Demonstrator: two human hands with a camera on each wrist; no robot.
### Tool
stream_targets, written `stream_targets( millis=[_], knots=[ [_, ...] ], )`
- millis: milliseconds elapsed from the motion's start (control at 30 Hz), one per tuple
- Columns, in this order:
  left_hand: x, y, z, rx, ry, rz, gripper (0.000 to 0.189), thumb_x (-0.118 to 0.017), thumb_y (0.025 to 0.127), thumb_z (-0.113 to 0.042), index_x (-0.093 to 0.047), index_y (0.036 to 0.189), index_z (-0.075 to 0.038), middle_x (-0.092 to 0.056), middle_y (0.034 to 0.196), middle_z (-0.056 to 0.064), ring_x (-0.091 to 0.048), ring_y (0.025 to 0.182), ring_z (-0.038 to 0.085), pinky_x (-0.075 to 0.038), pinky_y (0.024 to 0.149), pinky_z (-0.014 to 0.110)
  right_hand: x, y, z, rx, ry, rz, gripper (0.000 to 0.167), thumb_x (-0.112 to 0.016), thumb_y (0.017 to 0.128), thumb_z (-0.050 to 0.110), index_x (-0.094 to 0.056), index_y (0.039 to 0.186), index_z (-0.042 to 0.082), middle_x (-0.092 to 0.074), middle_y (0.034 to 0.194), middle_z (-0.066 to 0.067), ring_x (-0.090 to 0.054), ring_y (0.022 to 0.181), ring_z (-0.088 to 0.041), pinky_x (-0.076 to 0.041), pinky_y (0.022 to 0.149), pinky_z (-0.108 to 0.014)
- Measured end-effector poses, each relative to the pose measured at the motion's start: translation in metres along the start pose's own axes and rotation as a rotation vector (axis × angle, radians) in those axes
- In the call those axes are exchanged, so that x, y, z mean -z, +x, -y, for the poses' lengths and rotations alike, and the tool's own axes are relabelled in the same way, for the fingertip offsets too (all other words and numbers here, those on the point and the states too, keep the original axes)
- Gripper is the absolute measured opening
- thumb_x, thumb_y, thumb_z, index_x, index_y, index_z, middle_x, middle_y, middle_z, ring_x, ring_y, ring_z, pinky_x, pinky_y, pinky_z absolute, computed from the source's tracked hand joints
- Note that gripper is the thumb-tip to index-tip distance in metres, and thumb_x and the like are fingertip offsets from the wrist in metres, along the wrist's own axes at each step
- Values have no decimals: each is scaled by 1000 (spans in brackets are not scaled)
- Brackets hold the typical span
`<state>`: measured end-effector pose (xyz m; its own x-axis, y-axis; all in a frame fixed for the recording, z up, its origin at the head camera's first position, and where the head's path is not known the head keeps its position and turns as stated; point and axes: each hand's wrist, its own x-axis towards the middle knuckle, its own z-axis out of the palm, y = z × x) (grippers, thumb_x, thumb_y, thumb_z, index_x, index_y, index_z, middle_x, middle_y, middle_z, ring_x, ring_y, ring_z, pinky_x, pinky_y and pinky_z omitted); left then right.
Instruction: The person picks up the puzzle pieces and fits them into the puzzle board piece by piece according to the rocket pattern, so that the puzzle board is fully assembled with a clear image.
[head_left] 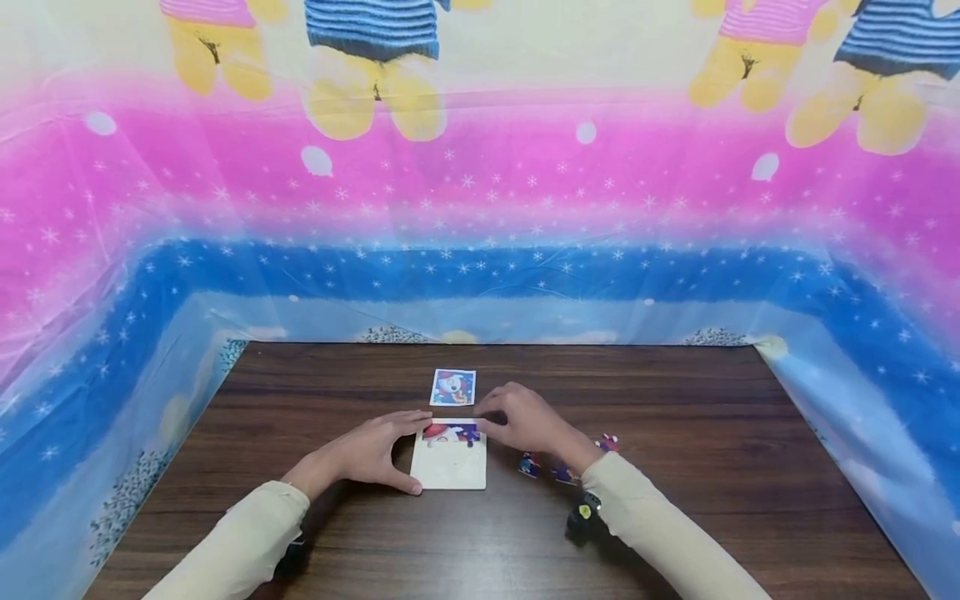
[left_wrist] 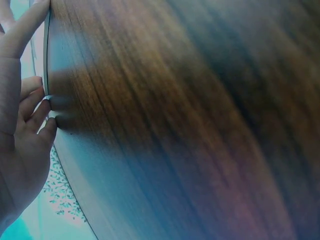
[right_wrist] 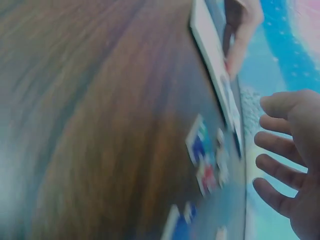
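A white square puzzle board [head_left: 453,468] lies on the table, with joined picture pieces [head_left: 448,432] along its upper part and bare white below. My left hand [head_left: 363,450] holds the board by its left side, thumb at the lower left corner and fingertips at the upper left. Over the upper right corner is my right hand [head_left: 528,421], its thumb right at the board's edge. In the right wrist view the right hand's fingers [right_wrist: 280,145] are spread and loosely bent, with nothing between them. Loose puzzle pieces [head_left: 529,464] lie beside and partly behind the right forearm.
A small picture card [head_left: 453,387] with a cartoon figure lies just beyond the board. The dark wooden table [head_left: 337,550] is bordered by a printed cloth [head_left: 517,275] at the back and sides. A black wrist device [head_left: 581,525] hangs under the right sleeve.
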<state>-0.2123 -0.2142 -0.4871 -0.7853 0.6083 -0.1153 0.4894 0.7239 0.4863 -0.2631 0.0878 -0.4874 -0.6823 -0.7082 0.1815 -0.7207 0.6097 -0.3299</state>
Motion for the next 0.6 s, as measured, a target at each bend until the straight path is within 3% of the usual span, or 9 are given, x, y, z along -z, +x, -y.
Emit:
stream_targets(
  millis=[167,367,600],
  knots=[
    [0,0,-1,-6,8,-5,104,-81,77,-64,-42,157,-10,-39,162,10,-37,149,33,-36,115,58,14,-16,-14,-38,53,-53,26,-69,99,31,-78,119,16,-73,117,2,-64,112,-16,-54,96,-41],
    [0,0,-2,-2,11,-11,104,-82,77,-64,-42,157,-10,-39,162,10,-37,149,33,-36,115,58,20,-36,-29,-71,35,-72,26,-71,98,29,-78,118,15,-74,115,1,-66,110,-18,-54,95,-42],
    [-2,1,-1,3,3,-6,104,-81,77,-63,-41,157,-10,-38,162,10,-36,149,33,-36,115,58,17,-50,-37,-123,-5,-31,28,-75,93,36,-79,115,19,-73,114,4,-64,107,-14,-54,93,-39]
  ],
)
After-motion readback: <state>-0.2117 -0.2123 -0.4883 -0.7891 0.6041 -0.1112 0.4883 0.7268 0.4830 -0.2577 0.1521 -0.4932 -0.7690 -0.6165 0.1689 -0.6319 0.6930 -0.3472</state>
